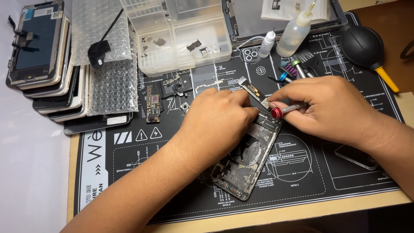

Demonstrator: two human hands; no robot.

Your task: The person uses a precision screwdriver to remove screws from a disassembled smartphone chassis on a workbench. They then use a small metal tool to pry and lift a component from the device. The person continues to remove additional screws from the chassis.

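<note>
- Head view, nearest first: the opened phone shell lies tilted on the black work mat, its lower end close to the mat's front edge and its upper end pointing away from the person. Its inside is bare grey metal with patches of old glue and a round coil area in the middle.
- Left hand rests over the upper left part of the shell, fingers curled and pressed down at its top edge; what the fingertips pinch cannot be told.
- Right hand sits just right of the shell's top, fingers closed around a small screwdriver with a red cap, held nearly level with the cap toward the shell's upper corner.
- A narrow circuit board juts out beyond the shell's top, between the two hands.
- Right of the shell the mat is open up to a dark phone-shaped piece near the right forearm.
- Left of the shell, past the mat's edge, lies a stack of phone screens and bubble wrap.
- Beyond the shell stand a clear parts box, two squeeze bottles and a black air blower.
</note>
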